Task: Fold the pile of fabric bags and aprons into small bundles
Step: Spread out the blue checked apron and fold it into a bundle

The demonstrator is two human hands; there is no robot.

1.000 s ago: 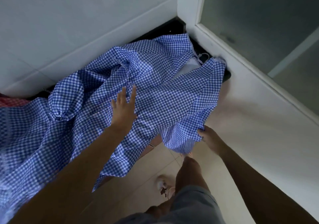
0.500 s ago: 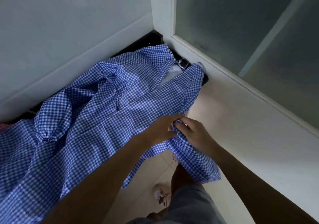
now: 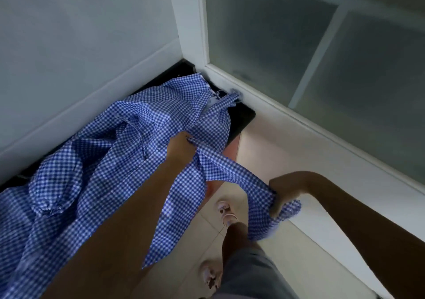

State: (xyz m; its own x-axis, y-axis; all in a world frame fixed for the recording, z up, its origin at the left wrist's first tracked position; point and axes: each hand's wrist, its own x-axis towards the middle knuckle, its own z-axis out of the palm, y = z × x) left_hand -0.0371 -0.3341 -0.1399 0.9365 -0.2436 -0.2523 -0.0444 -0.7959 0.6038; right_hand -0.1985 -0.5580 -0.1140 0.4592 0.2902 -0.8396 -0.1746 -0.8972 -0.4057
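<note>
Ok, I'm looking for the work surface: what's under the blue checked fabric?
A black surface shows past the blue checked fabric at its far corner and along its back edge. Whatever else lies beneath is covered.

A black bench runs along the white wall into the corner, and only its right end and a thin strip at the back show. The blue checked fabric lies crumpled on it and covers nearly all the top, with part hanging over the front edge. Below, two feet in light sandals stand on the pale tiled floor.
</note>
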